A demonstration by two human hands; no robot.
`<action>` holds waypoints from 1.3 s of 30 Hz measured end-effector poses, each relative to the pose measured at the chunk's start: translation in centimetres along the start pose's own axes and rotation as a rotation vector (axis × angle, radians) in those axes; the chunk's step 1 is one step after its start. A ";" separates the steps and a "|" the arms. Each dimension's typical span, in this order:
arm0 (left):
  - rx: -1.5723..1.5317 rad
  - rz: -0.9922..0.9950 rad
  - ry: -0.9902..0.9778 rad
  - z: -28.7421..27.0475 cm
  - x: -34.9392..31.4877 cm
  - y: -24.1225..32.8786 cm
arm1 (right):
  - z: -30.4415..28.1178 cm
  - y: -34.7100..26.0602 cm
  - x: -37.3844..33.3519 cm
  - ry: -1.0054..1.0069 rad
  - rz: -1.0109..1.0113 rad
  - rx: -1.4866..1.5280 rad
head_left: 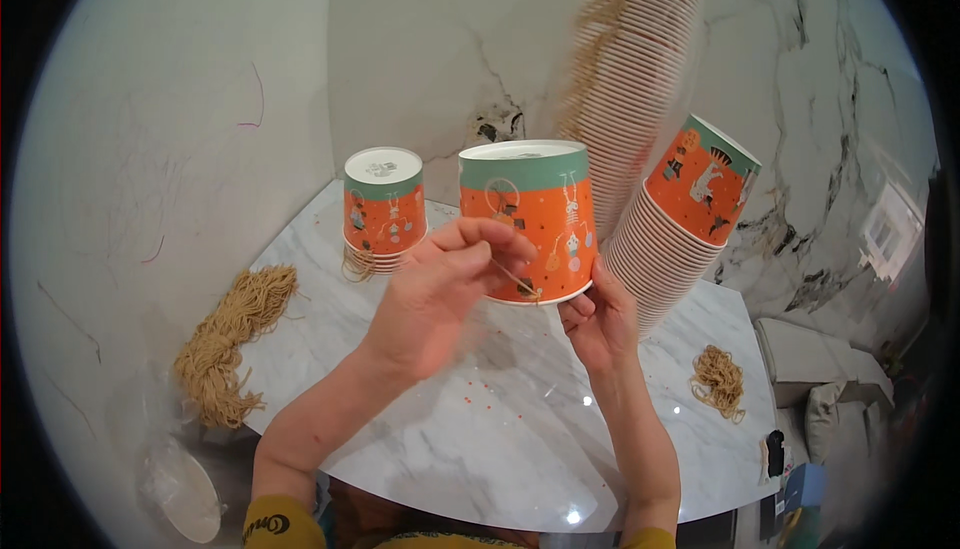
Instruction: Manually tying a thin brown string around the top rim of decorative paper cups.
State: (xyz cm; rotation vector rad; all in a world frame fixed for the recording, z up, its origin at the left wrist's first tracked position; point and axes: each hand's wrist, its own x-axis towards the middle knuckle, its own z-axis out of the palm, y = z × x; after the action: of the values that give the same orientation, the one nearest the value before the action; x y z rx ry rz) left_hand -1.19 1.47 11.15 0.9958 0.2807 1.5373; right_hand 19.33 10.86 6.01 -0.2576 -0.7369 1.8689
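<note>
Your right hand grasps an upside-down orange-and-green paper bucket, held mid-view, by its lower rim at 5 o'clock. Your left hand pinches a tan twine strand across its lower front. From that bucket, a short bucket stack stands at 9 o'clock, a twine hank lies at 8, a twine coil at 4, and a leaning bucket stack at 3.

Hands hold an upturned orange cup and string.
</note>
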 end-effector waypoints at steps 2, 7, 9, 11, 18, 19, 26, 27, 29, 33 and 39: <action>0.183 0.121 0.041 -0.8 0.5 1.0 | 0.1 -0.3 -0.5 -0.003 0.001 0.001; 0.166 0.077 0.162 -4.0 1.5 3.1 | -2.5 -1.4 -0.6 -0.191 0.010 0.096; 0.123 0.032 0.213 -4.7 1.6 3.2 | -3.5 -1.7 -0.5 -0.225 0.016 0.093; 0.111 -0.099 0.302 -4.8 1.7 3.0 | -4.8 -1.7 -0.2 -0.254 0.006 -0.129; 0.487 -0.208 0.268 -8.4 -1.1 1.0 | -5.3 -1.2 0.0 -0.191 0.037 -0.500; 0.541 -0.147 0.230 -8.8 -1.9 0.9 | -5.0 -0.9 0.1 -0.167 0.032 -0.556; 1.106 0.277 -0.005 -13.6 -4.3 0.9 | -4.0 3.7 2.0 -0.074 0.196 -0.485; 1.198 0.346 -0.011 -13.8 -4.4 1.4 | -3.9 4.7 2.4 -0.049 0.231 -0.459; 1.370 0.502 -0.020 -13.8 -3.9 2.6 | -3.6 6.5 3.5 -0.073 0.279 -0.395; 1.569 0.673 0.012 -14.0 -2.9 5.0 | -0.3 8.6 5.7 -0.215 0.254 -0.412; 1.587 0.692 0.133 -15.4 0.2 8.5 | 4.0 10.6 10.5 -0.257 0.012 -0.556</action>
State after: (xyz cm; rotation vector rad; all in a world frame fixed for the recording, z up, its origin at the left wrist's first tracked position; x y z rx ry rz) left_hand -18.09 4.95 7.77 2.3672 1.5174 1.8815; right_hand 4.91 16.17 4.46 -0.3761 -1.4333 1.6919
